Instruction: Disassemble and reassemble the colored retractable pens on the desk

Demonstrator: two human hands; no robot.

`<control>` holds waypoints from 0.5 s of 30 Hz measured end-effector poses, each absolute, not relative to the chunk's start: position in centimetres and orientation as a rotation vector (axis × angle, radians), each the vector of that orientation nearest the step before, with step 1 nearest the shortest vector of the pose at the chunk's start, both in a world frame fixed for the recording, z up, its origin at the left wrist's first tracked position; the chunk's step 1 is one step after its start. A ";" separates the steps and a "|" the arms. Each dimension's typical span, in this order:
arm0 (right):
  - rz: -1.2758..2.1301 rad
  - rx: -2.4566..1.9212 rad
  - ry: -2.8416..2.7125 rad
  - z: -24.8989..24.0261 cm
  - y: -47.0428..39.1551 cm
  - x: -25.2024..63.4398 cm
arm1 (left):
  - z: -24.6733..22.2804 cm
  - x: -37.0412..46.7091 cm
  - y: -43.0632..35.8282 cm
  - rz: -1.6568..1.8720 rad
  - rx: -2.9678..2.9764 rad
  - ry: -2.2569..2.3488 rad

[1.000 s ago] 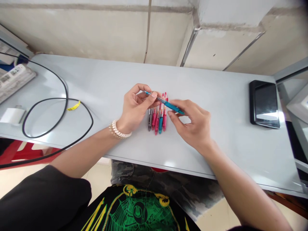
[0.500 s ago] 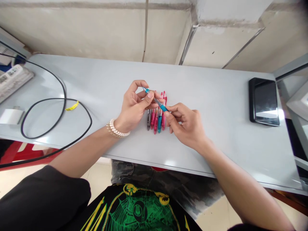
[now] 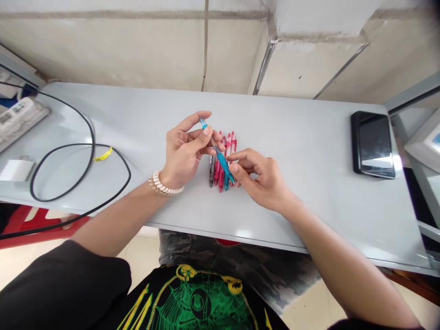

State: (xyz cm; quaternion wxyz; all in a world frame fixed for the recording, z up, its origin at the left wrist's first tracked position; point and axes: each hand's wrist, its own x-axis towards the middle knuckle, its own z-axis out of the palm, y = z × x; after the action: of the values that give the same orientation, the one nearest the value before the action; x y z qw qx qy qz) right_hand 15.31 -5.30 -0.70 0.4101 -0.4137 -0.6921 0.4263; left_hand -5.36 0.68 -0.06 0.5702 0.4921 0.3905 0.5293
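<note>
1. One teal pen [image 3: 224, 163] is held above the tabletop [image 3: 309, 211], partly over a row of pens. It slants, with its clear end far and left and its tapered end near and right. The lower section is solid teal; the middle barrel is greyish and translucent; a bright blue band sits near the clear end.
2. Left hand [image 3: 184, 153]: gripping the teal pen. The thumb presses on the upper barrel, the index finger arches to the clear end, and the other fingers curl behind. A pale coiled bracelet [image 3: 165, 184] encircles the wrist.
3. Right hand [image 3: 264, 181]: thumb and index finger are bent at the teal section, palm inward. Whether they pinch it or merely rest against it cannot be told.
4. Pens on the tabletop, side by side beneath the hands: a grey pen [image 3: 211, 172] at the left end, then pink pens [image 3: 220, 185] and a second teal pen [image 3: 226, 184], partly covered.
5. Markings, near to far: a green web print on the black T-shirt [image 3: 199, 293]; a yellow tag [image 3: 103, 155] on the black cable [image 3: 79, 197], lettering too small to read; a black device [image 3: 373, 144] with a dark screen.
</note>
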 end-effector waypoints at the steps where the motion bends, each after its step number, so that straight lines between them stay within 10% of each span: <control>1: 1.071 -1.048 -1.739 -0.7 -5.3 15.3 | -0.1 -5.4 0.7 1.240 1.169 0.926; 15: 0.990 -1.220 -1.677 -0.1 -4.8 16.2 | 1.0 -5.9 1.3 1.282 1.145 1.089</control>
State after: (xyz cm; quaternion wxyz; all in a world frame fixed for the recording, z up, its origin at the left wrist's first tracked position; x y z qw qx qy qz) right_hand 16.19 -4.80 -0.13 0.4094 -0.4842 -0.6659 0.3930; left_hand -5.88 1.27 1.04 0.5255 0.4789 0.4554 0.5359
